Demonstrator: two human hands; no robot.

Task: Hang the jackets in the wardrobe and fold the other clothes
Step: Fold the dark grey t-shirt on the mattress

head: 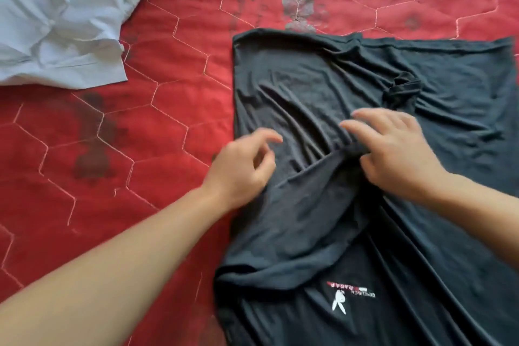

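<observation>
A dark grey T-shirt (351, 87) lies spread on the red quilted bed, wrinkled, with a small white and red logo near its lower part. A sleeve flap is folded in over the shirt's middle. My right hand (393, 149) rests on the shirt with its fingers spread, the thumb at the edge of that folded flap. My left hand (244, 168) hovers at the shirt's left side with fingers loosely curled and nothing held in them.
A crumpled white shirt (61, 17) lies at the top left of the red quilt (140, 149). The quilt has dark stains and a worn grey patch (297, 3) just beyond the T-shirt.
</observation>
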